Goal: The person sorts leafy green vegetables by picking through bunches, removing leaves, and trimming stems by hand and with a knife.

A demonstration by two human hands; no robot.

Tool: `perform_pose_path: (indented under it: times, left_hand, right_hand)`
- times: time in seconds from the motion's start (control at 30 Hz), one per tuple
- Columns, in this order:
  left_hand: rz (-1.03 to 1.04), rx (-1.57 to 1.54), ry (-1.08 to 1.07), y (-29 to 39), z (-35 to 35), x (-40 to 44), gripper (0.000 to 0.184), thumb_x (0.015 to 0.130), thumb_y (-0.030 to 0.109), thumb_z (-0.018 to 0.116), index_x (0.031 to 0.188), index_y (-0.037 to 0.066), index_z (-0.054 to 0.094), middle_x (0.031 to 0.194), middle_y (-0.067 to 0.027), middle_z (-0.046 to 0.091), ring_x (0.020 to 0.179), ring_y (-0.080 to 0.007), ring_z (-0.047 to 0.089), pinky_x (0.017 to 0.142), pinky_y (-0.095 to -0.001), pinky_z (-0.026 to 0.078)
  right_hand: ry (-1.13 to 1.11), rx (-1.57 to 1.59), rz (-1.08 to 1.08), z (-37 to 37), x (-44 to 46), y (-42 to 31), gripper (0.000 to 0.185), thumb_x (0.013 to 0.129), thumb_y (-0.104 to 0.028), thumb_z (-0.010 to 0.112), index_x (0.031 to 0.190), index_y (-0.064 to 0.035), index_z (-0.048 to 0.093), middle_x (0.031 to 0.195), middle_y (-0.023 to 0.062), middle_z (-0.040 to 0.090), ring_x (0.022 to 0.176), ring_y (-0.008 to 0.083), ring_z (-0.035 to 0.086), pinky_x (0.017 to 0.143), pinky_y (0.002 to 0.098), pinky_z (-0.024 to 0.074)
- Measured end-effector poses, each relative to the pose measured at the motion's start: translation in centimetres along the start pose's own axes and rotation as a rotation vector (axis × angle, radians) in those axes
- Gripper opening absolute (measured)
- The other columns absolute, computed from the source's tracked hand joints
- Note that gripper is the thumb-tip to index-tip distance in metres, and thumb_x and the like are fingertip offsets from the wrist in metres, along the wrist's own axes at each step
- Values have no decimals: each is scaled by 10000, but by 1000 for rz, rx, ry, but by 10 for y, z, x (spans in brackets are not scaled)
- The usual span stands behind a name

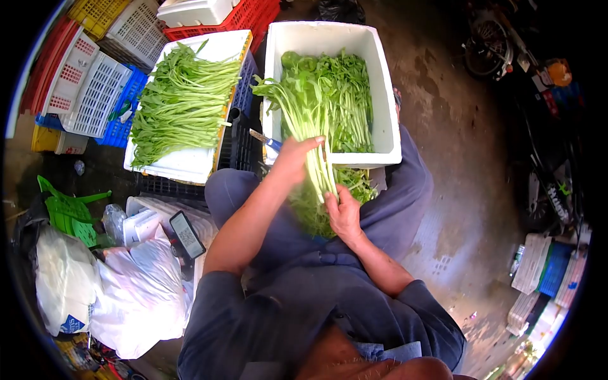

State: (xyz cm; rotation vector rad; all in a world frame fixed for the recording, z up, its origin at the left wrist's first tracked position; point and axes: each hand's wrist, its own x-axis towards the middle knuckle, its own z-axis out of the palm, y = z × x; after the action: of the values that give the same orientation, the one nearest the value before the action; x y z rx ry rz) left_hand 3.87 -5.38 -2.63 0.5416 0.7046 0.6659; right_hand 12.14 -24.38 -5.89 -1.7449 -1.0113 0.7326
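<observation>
My left hand is closed around the middle of a bunch of leafy green stems. A knife with a blue handle sticks out of that same hand, its blade toward the upper left. The fingers of my right hand are closed on the lower stem ends. The leafy tops lie over the left part of a white foam box, which holds more greens and round green items. Loose greens are between my legs, partly hidden by my hands.
Left of the box, many green stems lie on a white foam lid. Plastic crates are stacked farther left. A phone and white bags are at lower left. A motorbike and trays are at right.
</observation>
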Motion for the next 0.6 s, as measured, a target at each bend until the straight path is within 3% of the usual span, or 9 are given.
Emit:
perform_pose_path:
  times: [0.1, 0.2, 0.3, 0.4, 0.5, 0.6]
  left_hand:
    - [13, 21, 35, 2, 1, -1, 366, 922, 48, 674, 1276, 6, 593, 1109, -115, 691, 963, -245, 695, 849, -415, 598]
    - [-20, 3, 21, 3, -4, -2, 345, 939, 72, 654, 1270, -4, 595, 1085, -121, 700, 940, -241, 700, 824, -415, 605]
    - [-31, 32, 23, 3, -10, 1, 324, 949, 89, 641, 1253, -14, 601, 1059, -126, 704, 903, -242, 706, 802, -413, 610]
    - [-41, -5, -31, 7, -8, -1, 313, 934, 80, 656, 1228, -14, 606, 1022, -121, 702, 875, -241, 707, 780, -405, 614]
    - [-28, -2, 25, 15, 6, -9, 228, 889, 69, 660, 1093, -16, 608, 902, -106, 670, 748, -216, 680, 694, -348, 574]
    - [21, 34, 17, 12, 4, -6, 222, 870, 52, 666, 1074, -14, 609, 892, -99, 663, 738, -213, 673, 687, -345, 569]
  right_hand:
    - [-32, -69, 40, -5, 1, -14, 251, 970, -162, 623, 1171, -16, 654, 829, 252, 688, 753, 423, 694, 673, 446, 541]
    - [-33, -71, 32, -7, 3, -20, 257, 972, -164, 618, 1178, -14, 651, 849, 259, 690, 782, 441, 691, 688, 461, 540]
    - [8, -40, -44, -4, 4, -11, 198, 981, -101, 620, 1130, 29, 632, 663, 43, 609, 578, 94, 550, 540, 285, 462]
    - [1, -13, -50, -4, 4, -8, 210, 991, -103, 608, 1157, 25, 619, 698, 43, 634, 592, 96, 574, 554, 276, 482]
    - [-2, 127, 107, 0, 1, -5, 262, 979, -160, 614, 1186, 0, 630, 845, 240, 693, 767, 412, 701, 686, 437, 542]
    - [-24, 79, 73, -2, 1, -6, 262, 980, -152, 615, 1194, -1, 620, 834, 231, 692, 755, 403, 701, 680, 435, 541]
